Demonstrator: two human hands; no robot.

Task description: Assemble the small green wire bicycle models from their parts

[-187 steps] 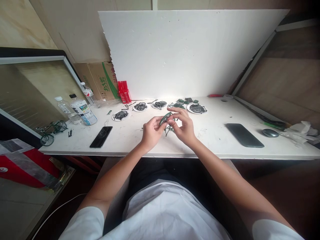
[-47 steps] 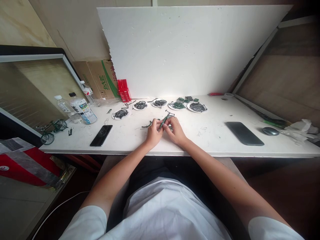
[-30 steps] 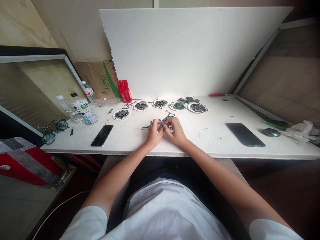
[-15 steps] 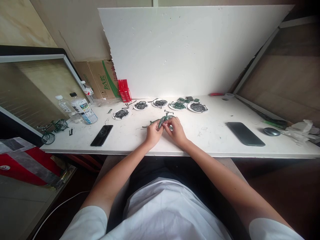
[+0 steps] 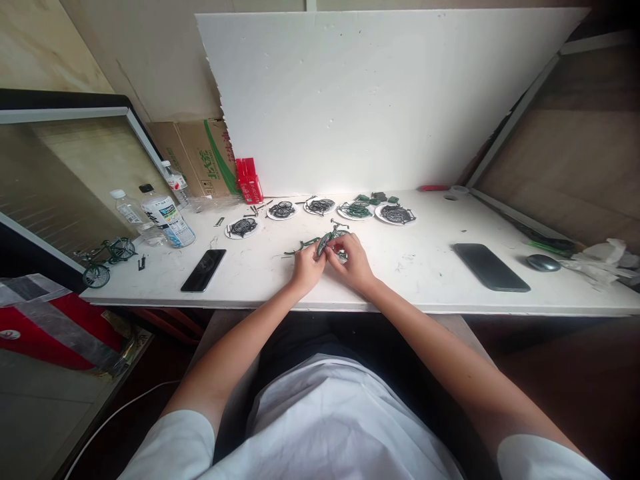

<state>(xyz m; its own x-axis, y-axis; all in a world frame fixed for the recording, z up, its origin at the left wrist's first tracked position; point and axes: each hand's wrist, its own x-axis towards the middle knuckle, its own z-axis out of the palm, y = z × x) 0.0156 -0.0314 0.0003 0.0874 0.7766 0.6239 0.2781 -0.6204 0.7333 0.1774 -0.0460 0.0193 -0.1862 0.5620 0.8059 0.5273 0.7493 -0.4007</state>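
Observation:
Between my hands, just above the table's front part, is a small dark green model bicycle (image 5: 325, 241), its handlebar up and a wheel turned toward me. My left hand (image 5: 307, 268) is closed on its left side, fingertips at the wheel. My right hand (image 5: 354, 261) pinches it from the right, thumb and fingers bent close to the same wheel. The fingertips hide much of the frame and the exact points of grip. Beside my left hand, thin green bicycle parts (image 5: 309, 243) lie on the table.
Behind my hands stand plates of black wheels (image 5: 243, 229), green frames (image 5: 355, 211) and dark parts (image 5: 397, 214). A phone (image 5: 203, 270), bottles (image 5: 169, 221) and another model bicycle (image 5: 121, 249) are left. On the right lie a dark flat slab (image 5: 491, 267) and a mouse (image 5: 543, 263).
The model bicycle has shifted very slightly between my fingers. Both hands stay in nearly the same place, and nothing else on the table has moved.

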